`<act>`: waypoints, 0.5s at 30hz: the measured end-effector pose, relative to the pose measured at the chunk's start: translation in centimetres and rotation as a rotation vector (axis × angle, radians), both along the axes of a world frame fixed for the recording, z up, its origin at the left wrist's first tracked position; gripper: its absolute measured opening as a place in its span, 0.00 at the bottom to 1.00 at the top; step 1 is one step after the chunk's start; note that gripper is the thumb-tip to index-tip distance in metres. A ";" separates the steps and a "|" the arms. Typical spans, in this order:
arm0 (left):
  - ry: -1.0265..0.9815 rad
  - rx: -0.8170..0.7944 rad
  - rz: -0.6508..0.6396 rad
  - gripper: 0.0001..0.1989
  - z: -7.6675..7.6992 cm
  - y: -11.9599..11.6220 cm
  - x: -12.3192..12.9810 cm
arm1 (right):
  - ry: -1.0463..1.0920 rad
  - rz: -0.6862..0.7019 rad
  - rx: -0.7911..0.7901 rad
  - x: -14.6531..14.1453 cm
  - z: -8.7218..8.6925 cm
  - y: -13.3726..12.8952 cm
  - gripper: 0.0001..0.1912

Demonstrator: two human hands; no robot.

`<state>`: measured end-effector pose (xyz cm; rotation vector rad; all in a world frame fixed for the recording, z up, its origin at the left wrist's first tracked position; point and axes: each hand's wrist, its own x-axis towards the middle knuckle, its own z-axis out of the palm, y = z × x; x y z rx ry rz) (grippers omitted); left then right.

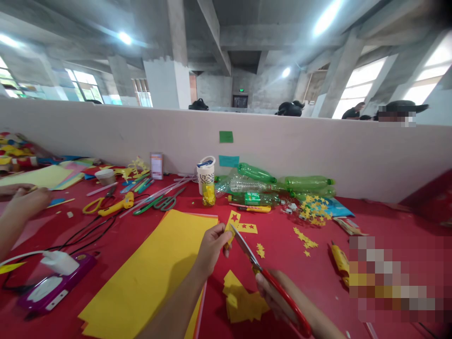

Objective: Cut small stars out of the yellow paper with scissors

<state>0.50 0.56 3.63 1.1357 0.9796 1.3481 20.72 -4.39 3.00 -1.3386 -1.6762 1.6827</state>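
My left hand [212,245] pinches a narrow yellow paper strip [230,227] between thumb and fingers; a star-shaped gap in it shows the red table through. In my right hand [268,287] is a pair of red-handled scissors [249,252], its blade tips at the strip beside my left thumb. Another yellow piece [252,229] with star holes appears just behind the strip. A few small yellow stars [260,250] lie right of the blades. Below my hands are yellow paper pieces [243,303], and a stack of yellow sheets [148,263] lies under my left forearm.
Green plastic bottles [256,173] lie by the white partition [169,132]. Loose yellow stars [314,209] are heaped at the right, near a yellow glue gun [340,261]. A purple power strip [58,287] sits at the left, where another person's hand [30,202] works.
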 end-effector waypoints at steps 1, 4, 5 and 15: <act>0.000 -0.002 -0.001 0.09 0.0 0.0 0.0 | -0.003 -0.001 0.005 -0.1 0.1 0.0 0.28; -0.007 -0.009 -0.004 0.09 0.1 0.0 -0.1 | -0.009 0.008 0.006 -0.1 0.4 0.1 0.29; -0.012 -0.011 -0.006 0.09 0.1 0.0 -0.1 | -0.002 0.017 0.011 -0.1 0.4 0.1 0.29; -0.028 -0.009 -0.030 0.10 -0.1 0.1 -0.2 | -0.023 -0.029 -0.012 0.3 -0.4 0.1 0.28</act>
